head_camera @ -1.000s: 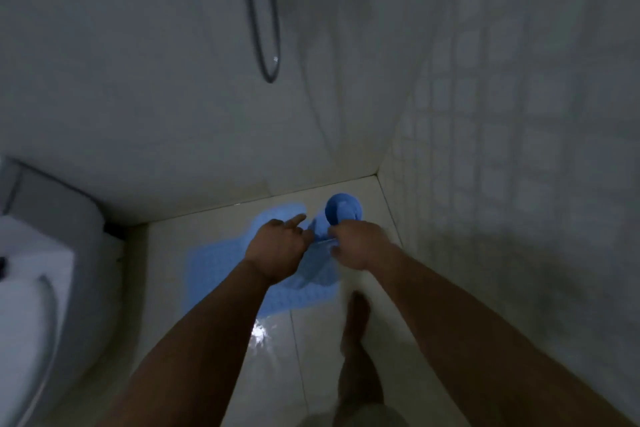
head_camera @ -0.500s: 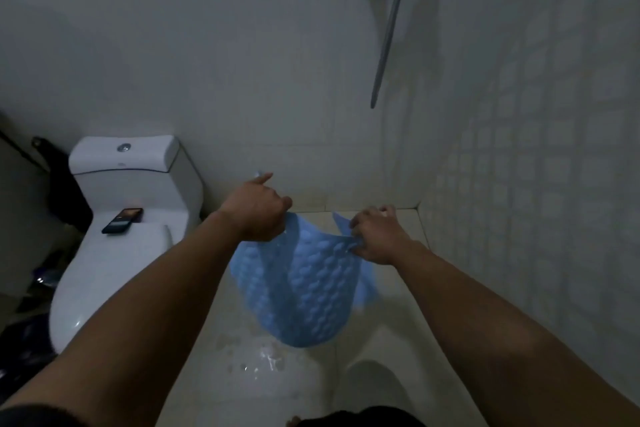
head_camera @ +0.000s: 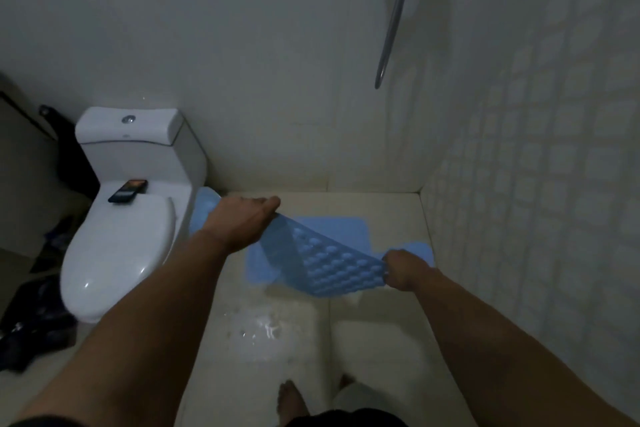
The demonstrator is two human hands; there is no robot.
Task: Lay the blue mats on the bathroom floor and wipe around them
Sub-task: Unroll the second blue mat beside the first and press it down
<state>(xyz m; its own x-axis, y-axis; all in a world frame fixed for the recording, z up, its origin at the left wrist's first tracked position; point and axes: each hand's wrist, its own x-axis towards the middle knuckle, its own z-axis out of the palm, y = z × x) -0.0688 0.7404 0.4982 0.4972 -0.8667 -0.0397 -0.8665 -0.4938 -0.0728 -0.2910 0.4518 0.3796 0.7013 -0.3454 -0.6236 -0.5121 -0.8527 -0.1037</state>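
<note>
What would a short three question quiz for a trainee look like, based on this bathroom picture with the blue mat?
1. True or false: both hands grip the held mat.
2. What lies on the toilet lid?
A. phone
B. sponge
C. soap
3. Fill in: a second blue mat lies flat on the ____.

Key:
1. True: the left hand and right hand each hold an end.
2. A, the phone.
3. Floor.

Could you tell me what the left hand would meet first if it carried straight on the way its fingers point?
Probably the back wall; the left hand points up-right over bare floor, though depth is unclear.
</note>
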